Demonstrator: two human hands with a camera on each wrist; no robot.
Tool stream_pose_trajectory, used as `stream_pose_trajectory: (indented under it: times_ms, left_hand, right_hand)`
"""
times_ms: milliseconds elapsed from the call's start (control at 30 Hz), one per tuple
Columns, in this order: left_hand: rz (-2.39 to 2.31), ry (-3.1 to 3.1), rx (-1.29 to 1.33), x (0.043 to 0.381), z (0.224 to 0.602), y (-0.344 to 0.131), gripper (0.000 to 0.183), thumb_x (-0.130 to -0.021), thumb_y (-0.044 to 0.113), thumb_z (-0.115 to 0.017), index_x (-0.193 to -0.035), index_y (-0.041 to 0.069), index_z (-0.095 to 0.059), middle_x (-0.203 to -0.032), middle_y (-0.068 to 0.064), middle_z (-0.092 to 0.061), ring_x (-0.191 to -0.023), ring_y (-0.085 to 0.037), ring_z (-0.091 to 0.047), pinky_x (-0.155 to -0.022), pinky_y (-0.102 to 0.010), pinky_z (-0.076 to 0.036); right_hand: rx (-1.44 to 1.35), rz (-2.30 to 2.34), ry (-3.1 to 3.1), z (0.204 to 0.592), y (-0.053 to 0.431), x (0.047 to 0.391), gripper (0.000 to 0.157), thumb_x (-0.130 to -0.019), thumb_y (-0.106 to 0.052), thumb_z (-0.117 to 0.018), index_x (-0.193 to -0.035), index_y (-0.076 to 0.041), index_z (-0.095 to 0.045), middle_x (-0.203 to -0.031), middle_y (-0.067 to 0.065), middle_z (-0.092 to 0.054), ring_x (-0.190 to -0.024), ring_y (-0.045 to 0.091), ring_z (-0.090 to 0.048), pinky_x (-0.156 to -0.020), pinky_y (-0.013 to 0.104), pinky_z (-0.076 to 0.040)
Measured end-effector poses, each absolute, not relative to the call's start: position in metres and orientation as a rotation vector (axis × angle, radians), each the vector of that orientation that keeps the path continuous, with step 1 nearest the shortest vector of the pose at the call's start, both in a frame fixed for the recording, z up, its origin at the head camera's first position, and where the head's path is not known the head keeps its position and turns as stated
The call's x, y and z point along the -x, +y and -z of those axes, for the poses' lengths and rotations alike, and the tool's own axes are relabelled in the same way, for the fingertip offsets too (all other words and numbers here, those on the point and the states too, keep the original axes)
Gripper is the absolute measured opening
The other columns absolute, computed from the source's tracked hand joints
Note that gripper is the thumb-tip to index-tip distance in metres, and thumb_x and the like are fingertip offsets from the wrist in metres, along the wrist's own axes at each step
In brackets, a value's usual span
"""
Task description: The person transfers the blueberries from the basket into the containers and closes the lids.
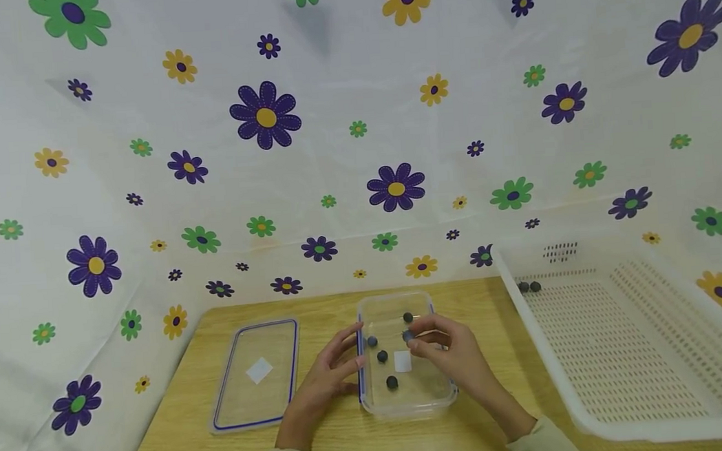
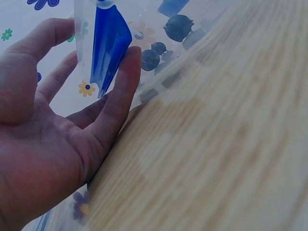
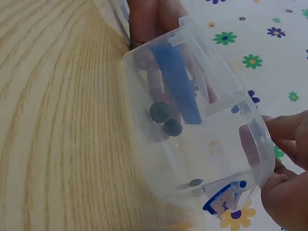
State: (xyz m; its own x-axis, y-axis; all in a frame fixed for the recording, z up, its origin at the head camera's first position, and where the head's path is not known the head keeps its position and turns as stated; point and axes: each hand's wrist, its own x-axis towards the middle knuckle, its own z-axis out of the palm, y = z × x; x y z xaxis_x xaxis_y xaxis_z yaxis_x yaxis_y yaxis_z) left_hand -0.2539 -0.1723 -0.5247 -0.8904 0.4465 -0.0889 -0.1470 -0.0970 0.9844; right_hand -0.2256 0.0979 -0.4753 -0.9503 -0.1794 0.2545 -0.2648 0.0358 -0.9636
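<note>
- Fingers [image 1: 429, 323] of the right hand [image 1: 458, 354], in the head view, are pinching a small round dark-blue berry [image 1: 408, 335] over a clear rectangular plastic box with blue latches [image 1: 409, 409]
- Four similar loose berries [image 1: 392, 382] are lying inside that box; the left hand [image 1: 325, 374] is touching its left side, fingers loosely spread
- Left of it, a clear flat lid with a blue seal [image 1: 235, 405] is lying on the wood-grain table [image 1: 181, 436]; rightward, a white perforated plastic basket [image 1: 629, 354] is holding dark berries
- Left wrist view: relaxed fingers are resting around a blue latch [image 2: 109, 45]
- Right wrist view: fingertips are reaching behind the box's wall, hiding the pinched berry
</note>
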Motion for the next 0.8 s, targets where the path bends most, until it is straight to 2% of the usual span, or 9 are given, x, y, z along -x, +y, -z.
stream_pose_trajectory:
  times_ms: [200,433,633,800]
  left_hand:
    - [-2.04,1.787,-0.333,0.254,0.525,-0.173,0.066,-0.102,0.018,-0.067,-0.16,0.026,-0.037,-0.165,-0.016,-0.028,-0.129,-0.037,-0.056,-0.084,-0.05,-0.06]
    - [-2.035,1.809,-0.343,0.256,0.525,-0.173,0.067,-0.102,0.019,-0.067,-0.16,0.025,-0.036,-0.165,-0.016,-0.027,-0.128,-0.038,-0.056,-0.084,-0.05,-0.06]
    - [-2.041,1.792,-0.349,0.257,0.526,-0.172,0.066,-0.102,0.017,-0.066,-0.16,0.024,-0.037,-0.165,-0.019,-0.026,-0.128,-0.039,-0.056,-0.084,-0.051,-0.059]
    - [-2.038,1.789,-0.341,0.256,0.526,-0.171,0.067,-0.102,0.017,-0.066,-0.161,0.022,-0.034,-0.165,-0.019,-0.026,-0.128,-0.038,-0.056,-0.084,-0.05,-0.06]
  right_hand:
    - [-0.482,-2.065,-2.227,0.478,0.098,0.226,0.019,-0.093,0.003,-0.071,-0.112,0.002,-0.069,-0.113,0.02,-0.067,-0.094,0.025,-0.072,-0.078,0.037,-0.062]
    - [-0.514,-2.064,-2.208,0.479,0.097,0.227,0.018,-0.094,0.006,-0.069,-0.112,0.002,-0.068,-0.113,0.029,-0.063,-0.093,0.025,-0.073,-0.078,0.038,-0.062]
    - [-0.535,-2.074,-2.222,0.469,0.101,0.224,0.016,-0.097,0.001,-0.068,-0.113,0.002,-0.068,-0.113,0.023,-0.065,-0.097,0.032,-0.072,-0.077,0.042,-0.062]
    - [-0.625,-2.031,-2.196,0.445,0.108,0.218,0.018,-0.097,-0.002,-0.069,-0.115,0.0,-0.068,-0.114,0.019,-0.066,-0.096,0.026,-0.072,-0.072,0.041,-0.063]
